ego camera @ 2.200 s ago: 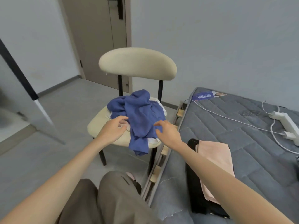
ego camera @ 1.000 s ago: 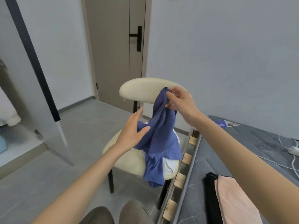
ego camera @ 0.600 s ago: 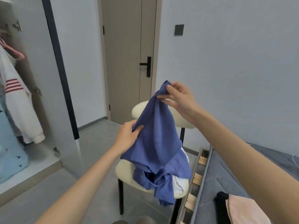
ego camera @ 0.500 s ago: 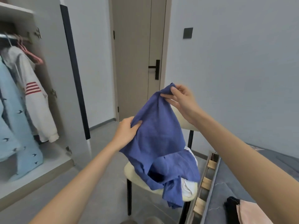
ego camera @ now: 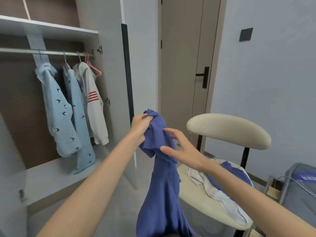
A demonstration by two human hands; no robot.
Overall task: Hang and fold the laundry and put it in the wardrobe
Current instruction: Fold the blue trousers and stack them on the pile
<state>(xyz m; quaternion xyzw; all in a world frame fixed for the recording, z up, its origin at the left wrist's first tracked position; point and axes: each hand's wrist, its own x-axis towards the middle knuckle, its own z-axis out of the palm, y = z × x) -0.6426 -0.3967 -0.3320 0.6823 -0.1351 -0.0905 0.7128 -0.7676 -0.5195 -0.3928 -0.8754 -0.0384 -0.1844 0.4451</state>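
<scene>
Now, L hand [ego camera: 140, 124] gripping blue shirt [ego camera: 162, 185] — R hand [ego camera: 181, 149] splayed

A home bedroom: an open wardrobe [ego camera: 51, 93] with hung clothes [ego camera: 71, 110] at left, a door [ego camera: 186, 65] far, a chair [ego camera: 227, 130] and mattress corner [ego camera: 301, 194] right.

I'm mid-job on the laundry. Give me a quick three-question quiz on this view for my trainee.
1. True or false: the left hand grips the top of the blue garment.
2. What lies on the chair seat? A) a white garment B) a pair of shoes C) a book
3. Fill in: the white jacket hanging from the wardrobe rail has ___ stripes.

Key: 1 true; 2 A; 3 red.
</scene>
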